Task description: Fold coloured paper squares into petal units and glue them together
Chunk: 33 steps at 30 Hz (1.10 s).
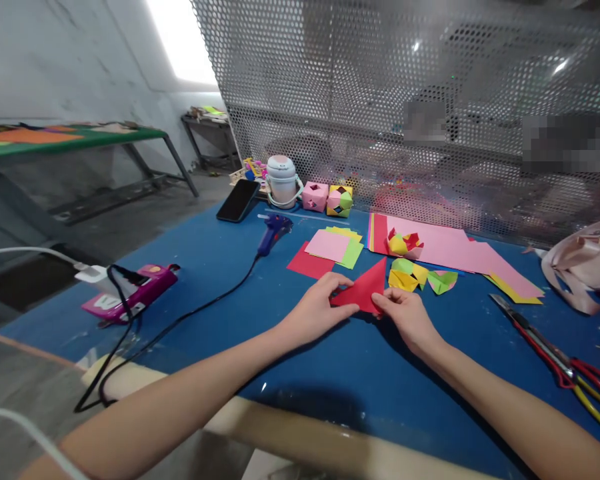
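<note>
1. Head view, and here's the red paper (367,290), a triangle held up just over the blue table (215,250), in front of the loose sheets (327,245).
2. Left hand (316,307) has its left corner, pinched between thumb and fingers; right hand (409,319) grips near the lower right edge, thumb on the near face.
3. This looks like the folding step, one sheet doubled into a triangle. Finished folded pieces, it seems: a yellow-green one (404,275) and a green one (443,281), just beyond the right hand.
4. Next move, I'd judge, calls for matched edges and a firmly pressed crease.
</note>
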Available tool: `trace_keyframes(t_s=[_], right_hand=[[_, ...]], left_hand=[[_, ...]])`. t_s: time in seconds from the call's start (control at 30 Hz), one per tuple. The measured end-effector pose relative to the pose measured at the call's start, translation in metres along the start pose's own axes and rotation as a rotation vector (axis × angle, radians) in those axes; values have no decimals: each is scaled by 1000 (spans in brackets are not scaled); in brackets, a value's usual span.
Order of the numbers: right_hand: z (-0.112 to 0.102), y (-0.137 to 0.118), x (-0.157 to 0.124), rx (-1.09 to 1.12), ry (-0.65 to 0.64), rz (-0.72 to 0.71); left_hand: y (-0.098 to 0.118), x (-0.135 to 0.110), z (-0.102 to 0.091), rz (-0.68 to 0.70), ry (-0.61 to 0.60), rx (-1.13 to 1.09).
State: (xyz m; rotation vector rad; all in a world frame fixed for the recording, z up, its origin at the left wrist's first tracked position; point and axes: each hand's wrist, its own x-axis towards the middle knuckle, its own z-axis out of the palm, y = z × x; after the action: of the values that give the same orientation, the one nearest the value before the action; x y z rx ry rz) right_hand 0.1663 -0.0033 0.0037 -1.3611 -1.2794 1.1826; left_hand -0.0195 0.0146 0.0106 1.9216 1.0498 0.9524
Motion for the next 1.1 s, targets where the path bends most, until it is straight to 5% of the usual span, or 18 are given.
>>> trace_keyframes(t_s=[0.17, 0.27, 0.43, 0.67, 0.83, 1.1], right_hand=[[4, 2, 0, -3, 4, -10], [5, 3, 0, -2, 0, -37], [2, 1, 0, 30, -36, -14], [1, 0, -3, 26, -92, -34], [-1, -2, -2, -56, -201, -32], [1, 1, -1, -150, -11, -151]], left_hand=[[2, -4, 4, 132, -68, 129], [3, -5, 8, 36, -101, 48], [3, -4, 10, -200, -245, -388], [1, -4, 13, -200, -78, -456], [3, -1, 10, -329, 19, -857], [9, -2, 17, -431, 49, -1091]])
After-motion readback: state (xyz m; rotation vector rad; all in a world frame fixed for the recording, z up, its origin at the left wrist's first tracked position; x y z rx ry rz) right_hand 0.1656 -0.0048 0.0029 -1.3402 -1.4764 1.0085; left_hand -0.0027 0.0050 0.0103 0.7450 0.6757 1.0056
